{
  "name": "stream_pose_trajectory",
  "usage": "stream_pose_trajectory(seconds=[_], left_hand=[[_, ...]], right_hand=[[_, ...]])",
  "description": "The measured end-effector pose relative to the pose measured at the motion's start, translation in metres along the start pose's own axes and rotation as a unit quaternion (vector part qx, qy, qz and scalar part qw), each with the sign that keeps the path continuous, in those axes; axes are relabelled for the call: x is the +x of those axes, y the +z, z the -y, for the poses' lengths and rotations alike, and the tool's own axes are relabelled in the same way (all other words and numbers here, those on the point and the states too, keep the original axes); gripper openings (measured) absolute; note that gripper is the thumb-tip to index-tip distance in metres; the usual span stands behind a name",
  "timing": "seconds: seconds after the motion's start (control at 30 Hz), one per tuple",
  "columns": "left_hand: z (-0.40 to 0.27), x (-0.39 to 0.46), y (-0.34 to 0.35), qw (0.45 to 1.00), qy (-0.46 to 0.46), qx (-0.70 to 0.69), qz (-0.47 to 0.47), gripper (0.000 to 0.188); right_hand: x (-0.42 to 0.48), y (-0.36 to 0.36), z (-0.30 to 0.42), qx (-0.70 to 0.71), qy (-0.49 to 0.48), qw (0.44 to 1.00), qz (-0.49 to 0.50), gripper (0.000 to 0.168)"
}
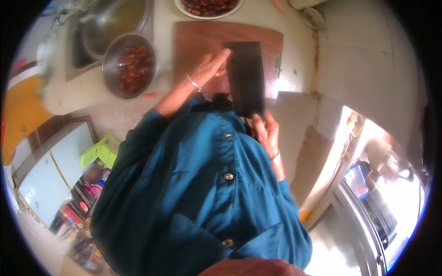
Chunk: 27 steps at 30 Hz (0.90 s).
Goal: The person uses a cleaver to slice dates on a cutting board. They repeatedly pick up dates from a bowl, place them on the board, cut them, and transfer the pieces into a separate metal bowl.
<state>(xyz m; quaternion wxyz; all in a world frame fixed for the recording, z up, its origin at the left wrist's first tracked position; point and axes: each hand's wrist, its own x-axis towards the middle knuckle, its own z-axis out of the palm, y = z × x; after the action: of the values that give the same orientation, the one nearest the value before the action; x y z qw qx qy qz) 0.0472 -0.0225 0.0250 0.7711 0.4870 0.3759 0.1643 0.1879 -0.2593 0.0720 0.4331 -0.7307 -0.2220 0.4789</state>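
Observation:
A broad, dark cleaver [246,79] is held over the cutting board and its near edge. My right hand [266,130] is closed at the cleaver's near end, where the handle is mostly hidden by the fingers. At the far left edge of the blade is my left hand [212,65], thumb pointing forward and fingers curled. Its thumb tip meets the blade near the corner; blur hides whether the fingers grip it. Beneath both lies a reddish-brown cutting board [198,36]. A green patch [277,63] shows at the board's right edge.
Left of the board stands a metal bowl [109,74] of dark red, date-like pieces [133,67]. A white-rimmed dish [238,7] of similar pieces sits beyond it. Behind the bowl is a sink [81,51] holding a large basin [136,26]. A tiled wall [355,51] bounds the right.

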Motion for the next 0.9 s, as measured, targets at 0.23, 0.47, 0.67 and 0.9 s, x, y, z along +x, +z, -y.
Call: stream_pose_trajectory(seconds=[0.23,0.47,0.67,0.9], left_hand=[[-0.007,0.014,-0.008,0.954,0.094,0.283,0.027,0.038],[-0.008,0.022,-0.048,0.982,-0.067,-0.165,-0.066,0.024],[0.006,0.018,-0.042,0.939,-0.08,-0.322,-0.086,0.049],[0.019,0.018,-0.048,0.935,-0.089,-0.319,-0.126,0.048]], right_hand=[[-0.008,-0.019,-0.012,0.093,0.006,0.995,0.028,0.014],[0.004,-0.041,-0.025,-0.205,-0.12,0.96,-0.152,0.018],[0.002,-0.022,-0.001,-0.316,-0.168,0.92,-0.158,0.012],[0.016,-0.014,-0.013,-0.43,-0.193,0.872,-0.132,0.009]])
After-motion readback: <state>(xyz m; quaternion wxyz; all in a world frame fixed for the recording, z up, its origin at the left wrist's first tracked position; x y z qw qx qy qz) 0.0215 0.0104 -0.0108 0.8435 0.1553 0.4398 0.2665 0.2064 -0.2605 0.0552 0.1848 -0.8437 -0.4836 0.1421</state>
